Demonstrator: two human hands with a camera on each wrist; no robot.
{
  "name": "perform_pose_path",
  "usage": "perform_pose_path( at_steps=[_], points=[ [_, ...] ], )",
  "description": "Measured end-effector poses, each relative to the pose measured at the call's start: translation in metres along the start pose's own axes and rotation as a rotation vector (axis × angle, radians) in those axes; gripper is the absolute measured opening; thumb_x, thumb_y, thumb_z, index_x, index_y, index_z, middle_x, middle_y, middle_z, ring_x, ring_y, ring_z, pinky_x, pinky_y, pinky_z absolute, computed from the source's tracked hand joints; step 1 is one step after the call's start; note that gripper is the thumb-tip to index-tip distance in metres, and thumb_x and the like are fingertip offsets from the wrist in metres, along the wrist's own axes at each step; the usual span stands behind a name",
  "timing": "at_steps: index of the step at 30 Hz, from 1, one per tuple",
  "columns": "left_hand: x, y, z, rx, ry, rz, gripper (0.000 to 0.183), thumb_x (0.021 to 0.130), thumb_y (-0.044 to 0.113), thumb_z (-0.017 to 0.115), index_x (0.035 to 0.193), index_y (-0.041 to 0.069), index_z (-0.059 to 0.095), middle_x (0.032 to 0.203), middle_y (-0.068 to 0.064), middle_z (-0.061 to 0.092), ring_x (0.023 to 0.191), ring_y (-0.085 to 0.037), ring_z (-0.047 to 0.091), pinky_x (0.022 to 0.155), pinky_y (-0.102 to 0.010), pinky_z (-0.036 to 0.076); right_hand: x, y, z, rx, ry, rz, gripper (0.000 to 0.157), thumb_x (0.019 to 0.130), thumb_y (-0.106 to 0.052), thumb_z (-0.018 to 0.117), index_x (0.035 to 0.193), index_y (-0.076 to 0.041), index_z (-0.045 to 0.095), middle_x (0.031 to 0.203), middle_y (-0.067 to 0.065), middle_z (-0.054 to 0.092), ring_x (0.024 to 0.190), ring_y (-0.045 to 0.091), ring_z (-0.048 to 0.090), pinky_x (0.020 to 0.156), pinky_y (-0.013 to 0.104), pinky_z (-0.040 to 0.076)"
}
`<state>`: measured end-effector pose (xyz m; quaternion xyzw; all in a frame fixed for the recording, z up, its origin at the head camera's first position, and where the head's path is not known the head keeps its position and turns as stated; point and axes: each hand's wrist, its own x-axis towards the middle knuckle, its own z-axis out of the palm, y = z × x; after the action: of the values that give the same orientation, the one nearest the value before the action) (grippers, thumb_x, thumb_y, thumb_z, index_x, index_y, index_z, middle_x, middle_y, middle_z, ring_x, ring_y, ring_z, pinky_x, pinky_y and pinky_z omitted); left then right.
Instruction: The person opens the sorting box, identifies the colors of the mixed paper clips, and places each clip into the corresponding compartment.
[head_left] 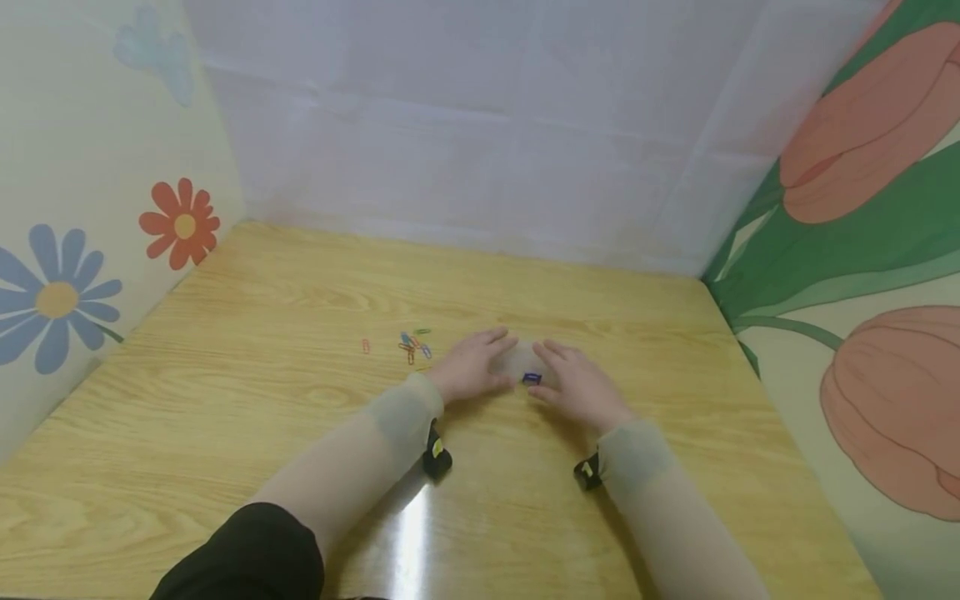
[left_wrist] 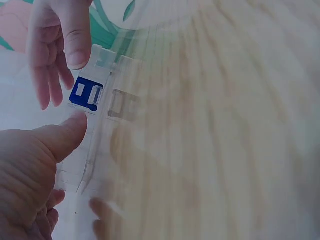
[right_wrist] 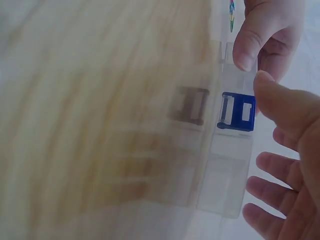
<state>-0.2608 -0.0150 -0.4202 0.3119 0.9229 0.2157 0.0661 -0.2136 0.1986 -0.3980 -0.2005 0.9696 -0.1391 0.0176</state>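
A clear plastic box [head_left: 517, 360] with a blue latch [head_left: 532, 378] on its near side lies on the table between the two hands. The left hand [head_left: 474, 365] holds the box's left end, its thumb against the front edge beside the latch in the left wrist view. Over the right part is the right hand [head_left: 583, 387], thumb tip close to the blue latch [right_wrist: 237, 111]. In the right wrist view its other fingers [right_wrist: 272, 190] are spread along the box's upper edge. The box's contents are hard to see.
Several coloured paper clips [head_left: 412, 343] lie loose left of the hands, and one pinkish clip [head_left: 366, 346] lies apart further left. The wooden table [head_left: 300, 283] is bounded by a white sheet at the back and flower-patterned panels on both sides.
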Motion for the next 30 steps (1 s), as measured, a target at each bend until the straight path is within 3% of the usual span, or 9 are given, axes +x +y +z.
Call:
perform_pose_path(
  at_steps=[9, 19, 30],
  points=[
    [0.003, -0.005, 0.003, -0.05, 0.016, 0.005, 0.07, 0.089, 0.041, 0.066, 0.148, 0.015, 0.037, 0.156, -0.011, 0.027, 0.139, -0.032, 0.031, 0.112, -0.044, 0.026, 0.004, -0.006, 0.001, -0.02, 0.019, -0.04, 0.051, 0.089, -0.026, 0.07, 0.134, -0.008, 0.054, 0.135, 0.013, 0.055, 0.126, 0.032, 0.049, 0.107, 0.048, 0.034],
    [0.005, -0.008, 0.005, -0.092, 0.017, 0.007, 0.071, 0.089, 0.039, 0.068, 0.147, 0.014, 0.038, 0.156, -0.011, 0.026, 0.139, -0.032, 0.031, 0.112, -0.044, 0.026, 0.01, -0.011, 0.007, -0.072, 0.077, 0.001, 0.016, 0.085, -0.022, 0.074, 0.096, -0.013, 0.066, 0.099, 0.003, 0.068, 0.097, 0.025, 0.06, 0.089, 0.044, 0.048],
    [0.006, -0.005, 0.002, -0.106, 0.003, -0.004, 0.071, 0.089, 0.038, 0.068, 0.147, 0.013, 0.038, 0.155, -0.011, 0.027, 0.139, -0.032, 0.03, 0.112, -0.044, 0.026, 0.016, -0.016, 0.008, -0.067, 0.075, 0.096, 0.011, 0.083, -0.021, 0.076, 0.085, -0.014, 0.066, 0.095, 0.003, 0.067, 0.093, 0.025, 0.061, 0.084, 0.043, 0.049]
  ],
)
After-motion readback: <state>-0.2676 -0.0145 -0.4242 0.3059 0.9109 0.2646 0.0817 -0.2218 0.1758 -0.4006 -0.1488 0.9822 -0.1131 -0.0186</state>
